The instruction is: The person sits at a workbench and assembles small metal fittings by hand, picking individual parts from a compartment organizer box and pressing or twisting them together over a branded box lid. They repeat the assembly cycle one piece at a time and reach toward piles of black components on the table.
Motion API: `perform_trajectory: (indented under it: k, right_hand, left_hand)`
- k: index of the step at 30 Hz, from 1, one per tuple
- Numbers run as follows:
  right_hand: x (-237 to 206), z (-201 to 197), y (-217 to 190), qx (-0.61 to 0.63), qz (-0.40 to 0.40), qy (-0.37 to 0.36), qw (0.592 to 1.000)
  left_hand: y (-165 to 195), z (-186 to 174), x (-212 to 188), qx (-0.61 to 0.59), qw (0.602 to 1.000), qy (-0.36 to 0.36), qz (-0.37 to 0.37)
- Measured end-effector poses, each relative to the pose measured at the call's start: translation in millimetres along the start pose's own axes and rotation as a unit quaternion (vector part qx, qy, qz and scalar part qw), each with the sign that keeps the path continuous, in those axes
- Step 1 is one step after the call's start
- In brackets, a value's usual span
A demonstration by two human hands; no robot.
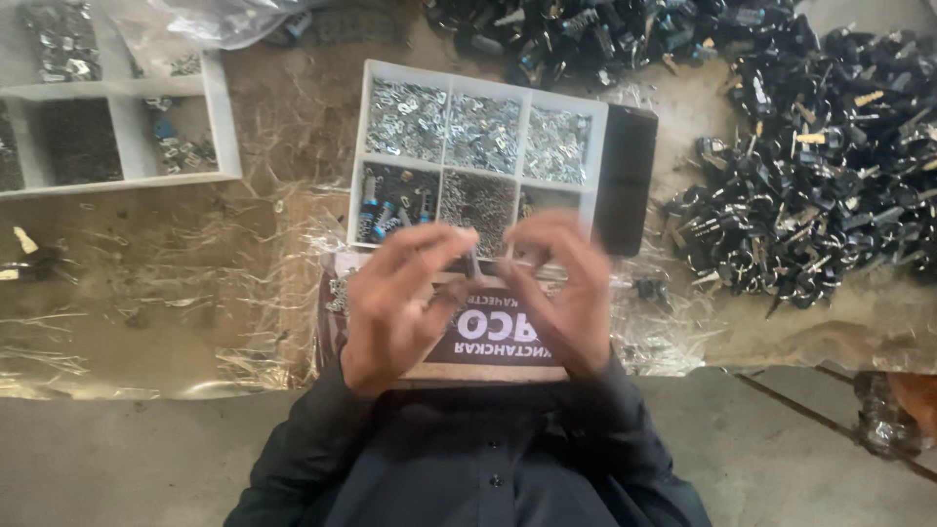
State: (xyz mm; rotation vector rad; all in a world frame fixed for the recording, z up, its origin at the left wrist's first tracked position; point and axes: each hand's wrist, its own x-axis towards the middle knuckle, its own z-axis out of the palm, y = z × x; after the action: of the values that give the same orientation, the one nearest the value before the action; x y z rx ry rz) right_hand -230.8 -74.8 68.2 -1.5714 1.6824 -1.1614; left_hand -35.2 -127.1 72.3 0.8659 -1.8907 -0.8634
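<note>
Nearest, the left hand (395,303) and right hand (566,293) are raised over a dark printed box (488,337), fingers pinched together on a small metal part (475,262) between them. Just beyond lies a white compartment tray (478,83) of silvery fittings on the plastic-covered table (146,293). Farther right is a heap of black locks with keys (820,176); far left, another white tray (220,117).

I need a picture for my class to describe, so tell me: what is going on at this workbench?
A person in a dark shirt holds both hands up over a printed board. The left hand and right hand meet at the fingertips around a small part, too blurred to identify. Behind them sits a white divided tray of small metal pieces, a second tray stands farther left, and a heap of black parts lies to the right.
</note>
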Motion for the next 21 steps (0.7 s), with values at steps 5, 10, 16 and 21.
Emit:
perform_trajectory:
  k: [5, 10, 16, 21]
  right_hand:
    - [45.0, 22.3, -7.5, -0.32, -0.103, 0.005, 0.942]
    - [52.2, 15.6, -14.6, -0.272, -0.134, 0.047, 0.952]
    - [51.3, 18.2, -9.5, -0.087, -0.013, 0.029, 0.996]
    - [54.8, 20.6, -7.3, -0.109, -0.056, -0.013, 0.992]
  left_hand:
    - [-15.5, 0.4, 17.1, 0.071, 0.997, 0.005, -0.029]
    - [-30.9, 1.3, 25.1, 0.079, 0.997, 0.013, -0.022]
    - [-41.2, 2.8, 25.8, 0.069, 0.997, 0.012, -0.011]
    - [-42.7, 1.3, 26.4, 0.066, 0.998, 0.02, -0.002]
